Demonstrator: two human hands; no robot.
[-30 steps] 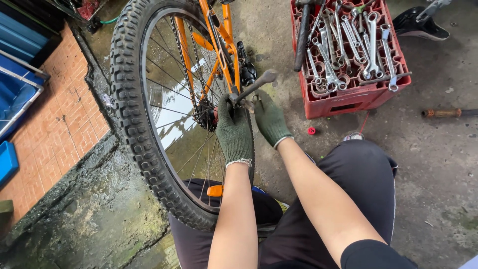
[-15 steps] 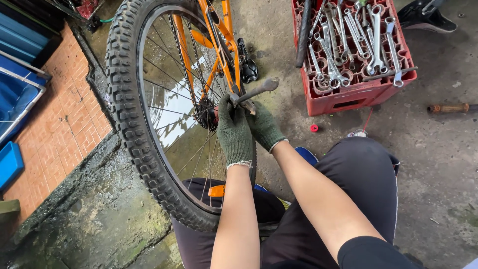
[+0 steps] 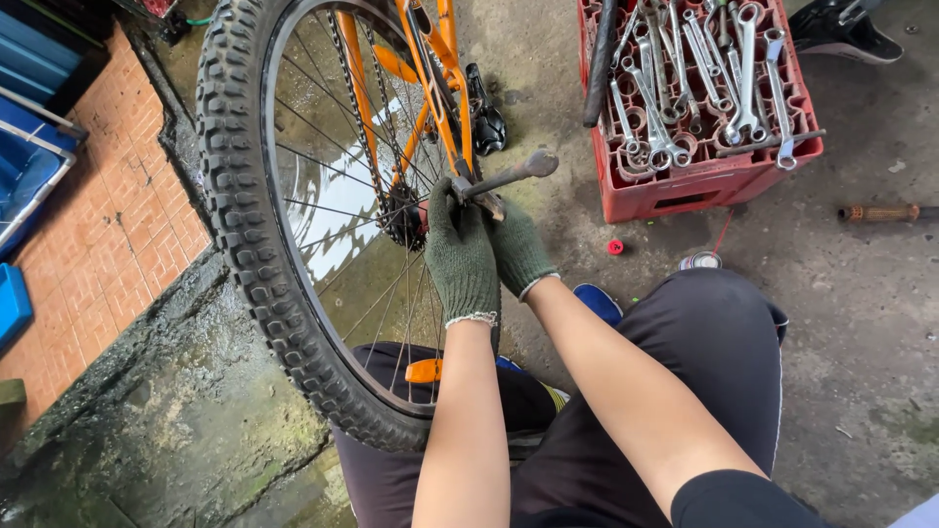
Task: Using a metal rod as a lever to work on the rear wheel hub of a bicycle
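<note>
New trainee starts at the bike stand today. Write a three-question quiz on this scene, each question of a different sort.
1. True or false: both the left hand and the right hand wear green knit gloves.
2. What does the red crate hold? A) spanners B) inner tubes C) paint cans
3. Fill in: the hands meet at the hub of the ___ wheel, beside the orange frame.

Key
1. True.
2. A: the spanners fill the crate.
3. Rear: the wheel carries the sprocket cluster and chain, and a metal tool sticks out from the hands.
</note>
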